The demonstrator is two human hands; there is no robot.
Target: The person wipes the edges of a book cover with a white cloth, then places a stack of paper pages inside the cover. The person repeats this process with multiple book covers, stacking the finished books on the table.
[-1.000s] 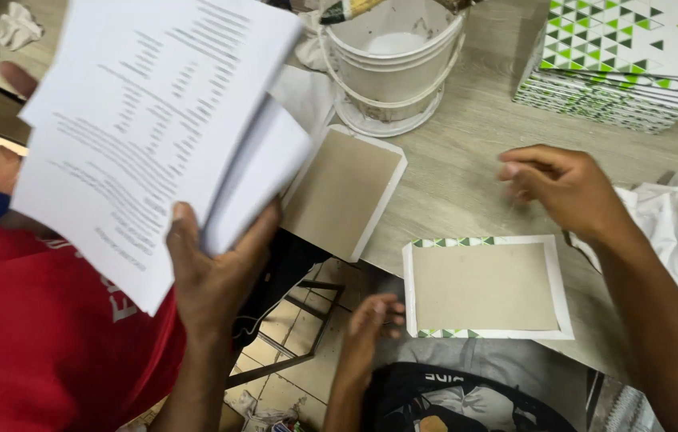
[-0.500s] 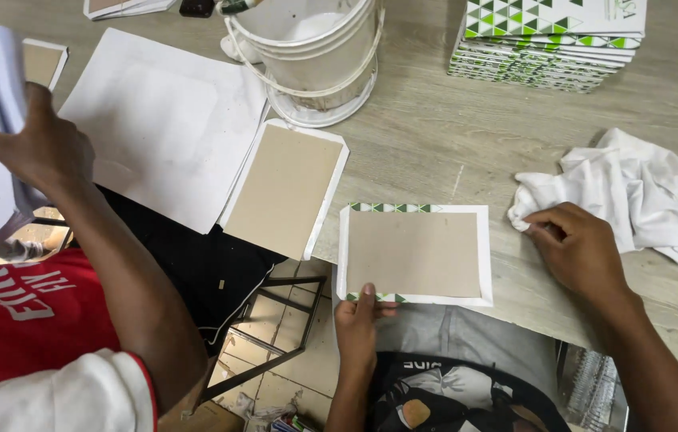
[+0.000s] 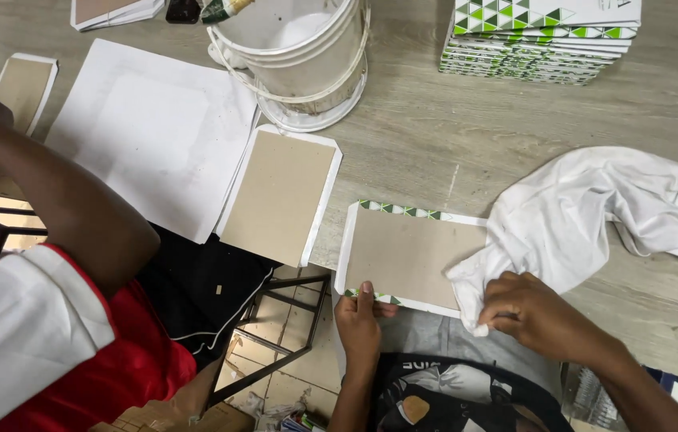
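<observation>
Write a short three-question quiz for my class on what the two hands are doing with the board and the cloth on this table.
1. True or false: the right hand is pressing a white cloth onto the brown board.
2. Which part of the board does the left hand hold? A) the far edge B) the near edge C) the right corner
3. Fill in: the strips folded over the board's long edges carry a green and white ______ pattern.

Key
1. True: the cloth's bunched end lies on the board's right end, under the right hand.
2. B: its fingers pinch the near edge, which overhangs the table.
3. Triangle.
</observation>
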